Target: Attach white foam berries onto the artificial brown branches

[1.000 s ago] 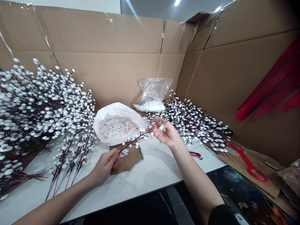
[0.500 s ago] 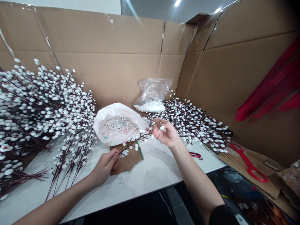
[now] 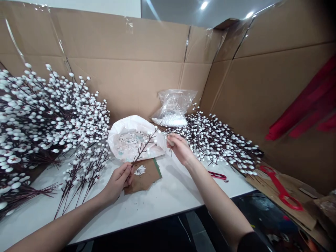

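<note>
Tilted the sprig more steeply since half a second ago, and parted its tip from the right hand, now turned with fingers curled inward just beside it. Gripping the sprig low on its stem, pinched between thumb and fingers of the left hand, probably to leave the upper twigs free. Cannot tell, for blur, anything clasped or not in the right grip. Seen against the white bag of beads, placed mouth forward, likely for easy reach. Below, on the desk, notice torn cardboard with a white smear, perhaps put there to spare the surface. To either side, note beaded stems heaped left and right, presumably split to keep the middle workable.
</note>
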Motion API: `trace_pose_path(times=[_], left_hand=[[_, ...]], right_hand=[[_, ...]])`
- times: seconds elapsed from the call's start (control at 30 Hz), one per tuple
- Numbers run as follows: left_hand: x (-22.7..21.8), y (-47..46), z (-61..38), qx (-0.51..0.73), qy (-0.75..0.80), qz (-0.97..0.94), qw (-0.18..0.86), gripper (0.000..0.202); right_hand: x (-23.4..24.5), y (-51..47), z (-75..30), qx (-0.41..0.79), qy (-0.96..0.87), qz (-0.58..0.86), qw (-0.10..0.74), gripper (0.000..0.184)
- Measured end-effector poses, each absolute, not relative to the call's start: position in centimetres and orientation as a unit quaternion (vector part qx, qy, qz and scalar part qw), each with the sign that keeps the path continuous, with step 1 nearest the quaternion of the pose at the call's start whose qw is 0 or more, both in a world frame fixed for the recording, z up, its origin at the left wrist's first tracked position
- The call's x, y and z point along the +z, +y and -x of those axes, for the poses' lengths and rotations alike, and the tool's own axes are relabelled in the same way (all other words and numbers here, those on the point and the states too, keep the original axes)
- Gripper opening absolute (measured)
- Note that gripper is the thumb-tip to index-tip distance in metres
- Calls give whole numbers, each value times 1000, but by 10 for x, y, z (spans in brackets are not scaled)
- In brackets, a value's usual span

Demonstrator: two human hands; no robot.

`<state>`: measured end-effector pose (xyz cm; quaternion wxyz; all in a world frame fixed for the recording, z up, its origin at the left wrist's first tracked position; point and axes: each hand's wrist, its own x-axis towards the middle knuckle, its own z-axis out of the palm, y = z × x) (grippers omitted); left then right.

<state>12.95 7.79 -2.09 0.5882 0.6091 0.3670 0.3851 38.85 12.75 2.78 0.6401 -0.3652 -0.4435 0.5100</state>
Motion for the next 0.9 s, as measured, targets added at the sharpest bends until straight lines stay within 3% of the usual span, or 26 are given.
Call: trace_pose_path(times=[0.1, 0.27, 0.53, 0.7, 0.9], left_hand=[[-20, 80, -130, 434, 367, -573, 590, 33], [-19, 86, -128, 498, 369, -542, 567, 33], [-19, 87, -124, 527, 375, -491, 584, 30], [-17, 85, -123, 510, 340, -501, 611, 31], [11, 81, -143, 443, 299, -521, 666, 35]], right_hand=[[16, 126, -378, 404, -619, 412, 533, 21], [-7, 126, -363, 387, -733, 423, 366, 30], [-16, 123, -356, 356, -787, 415, 286, 22], [-3, 115, -347, 205, -832, 401, 324, 16], [11, 108, -338, 363, -757, 293, 458, 21]])
